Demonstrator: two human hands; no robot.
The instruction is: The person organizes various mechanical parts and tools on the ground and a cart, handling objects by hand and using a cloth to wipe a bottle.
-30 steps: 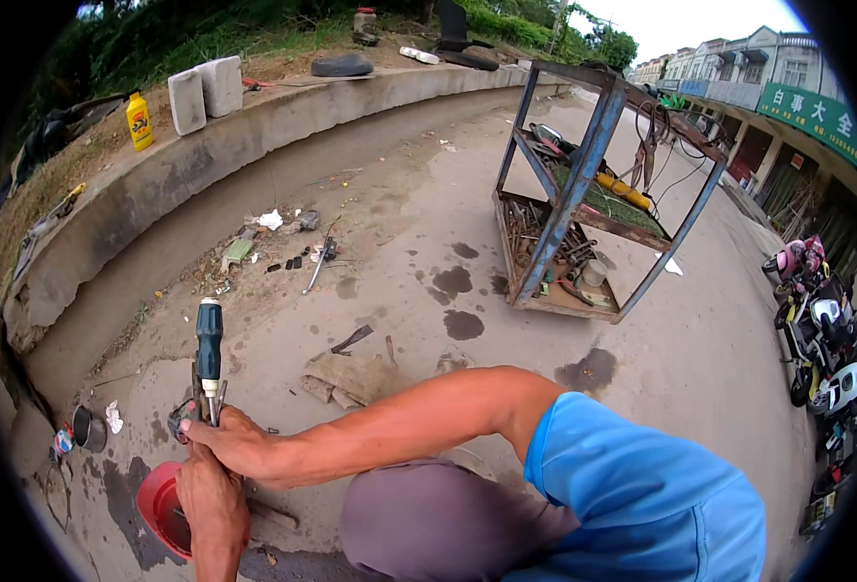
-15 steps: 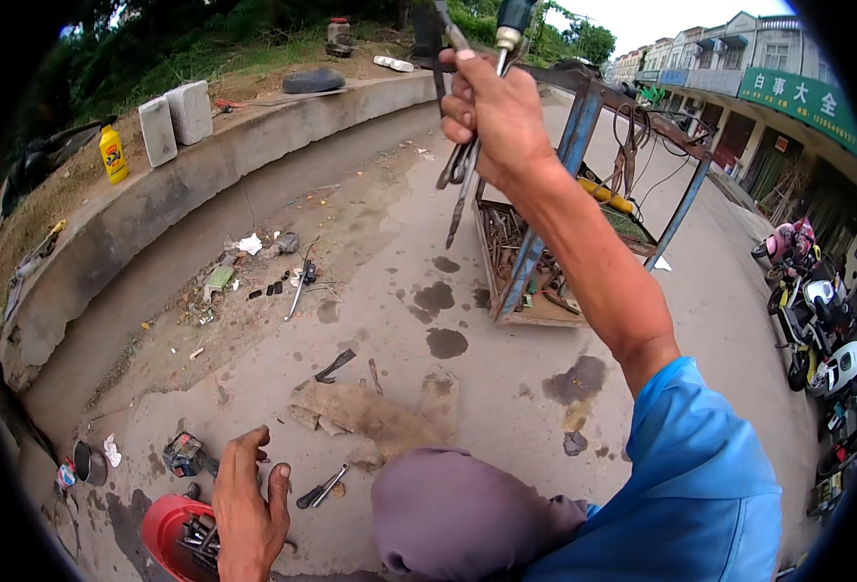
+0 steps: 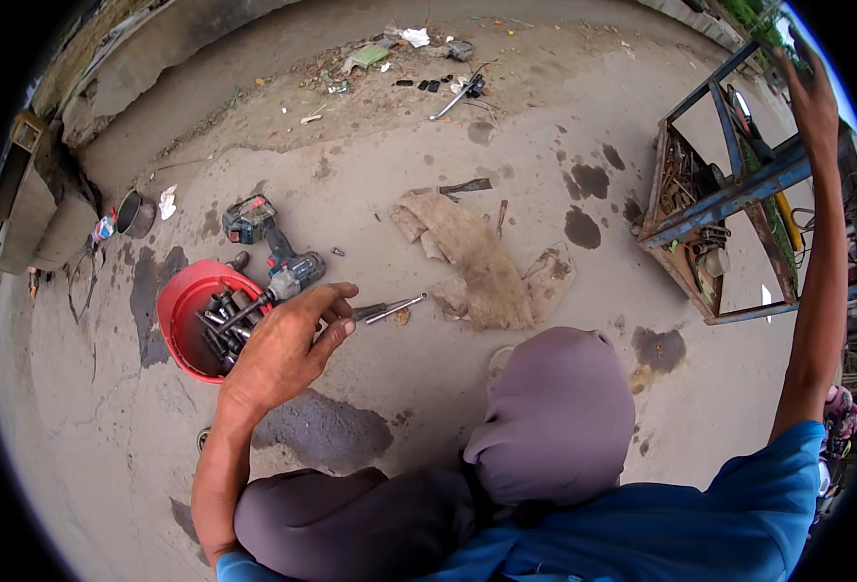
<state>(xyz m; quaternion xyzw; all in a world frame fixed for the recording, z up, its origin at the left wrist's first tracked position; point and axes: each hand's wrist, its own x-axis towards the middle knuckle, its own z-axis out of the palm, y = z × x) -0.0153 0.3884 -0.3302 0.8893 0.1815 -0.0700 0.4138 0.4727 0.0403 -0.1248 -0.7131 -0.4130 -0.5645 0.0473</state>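
The left hand (image 3: 288, 344) hovers low over the concrete ground (image 3: 506, 126), palm down, fingers loosely spread, just at the rim of a red bowl (image 3: 178, 308) that holds a heap of dark sockets (image 3: 223, 325) and bits. Its grip is open and has hold of nothing; the fingertips lie just above a pair of thin metal rods (image 3: 390, 308) that rest on the ground beside the bowl. A cordless drill (image 3: 278, 254) lies flat just beyond the bowl, touching nothing but the ground.

The right hand (image 3: 812, 92) is raised far off, up at the top bar of a blue metal frame (image 3: 729, 189) that stands well apart from the bowl. Seen from behind and at the edge of the view, its grip cannot be told; whether it holds a tool or the bar is unclear.

A worn rag (image 3: 472, 257) lies between the bowl and the frame, among dark oil stains.

As a judgement: the work looks to be in mid-course. One hand is at the frame, the other is down picking among the parts, with nothing yet taken. The drill is untouched, and the rods and sockets are all still on the ground or in the bowl.
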